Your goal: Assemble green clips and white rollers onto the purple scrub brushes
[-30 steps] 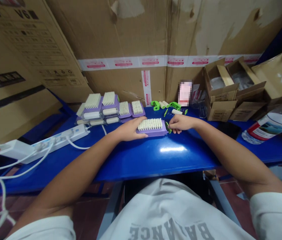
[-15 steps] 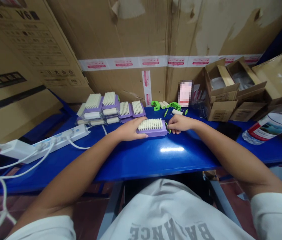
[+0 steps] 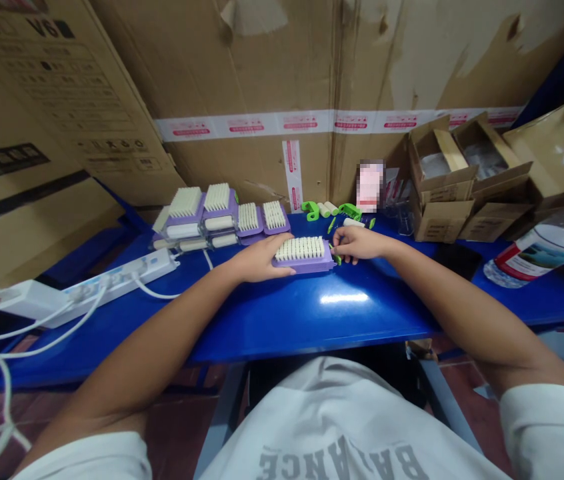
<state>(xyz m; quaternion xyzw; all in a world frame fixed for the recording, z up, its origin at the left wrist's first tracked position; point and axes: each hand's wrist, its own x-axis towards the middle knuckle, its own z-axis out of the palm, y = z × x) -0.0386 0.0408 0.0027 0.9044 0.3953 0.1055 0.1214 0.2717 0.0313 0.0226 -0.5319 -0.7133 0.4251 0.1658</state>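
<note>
A lilac-backed brush with cream bristles (image 3: 300, 249) lies flat on the blue table (image 3: 282, 313), bristles up. My left hand (image 3: 265, 259) grips its left end, and the fingers hide that end. At the brush's right end, my right hand (image 3: 359, 244) pinches a small green plastic piece (image 3: 335, 257), which touches the brush and is partly hidden by my fingers. Behind the hands stands a group of similar brushes (image 3: 197, 215), some in clear packaging. Green clips (image 3: 312, 211) and white rollers (image 3: 327, 208) lie farther back.
A white power strip (image 3: 122, 280) with cables and a charger (image 3: 32, 300) lies at the table's left. Open cardboard boxes (image 3: 442, 180) stand at the back right, with a plastic bottle (image 3: 547, 247) and a dark phone (image 3: 455, 260) nearby. Large cartons form the back wall.
My right hand has shifted slightly left and closed in on the green piece at the brush's end. The brush and my left hand have barely moved.
</note>
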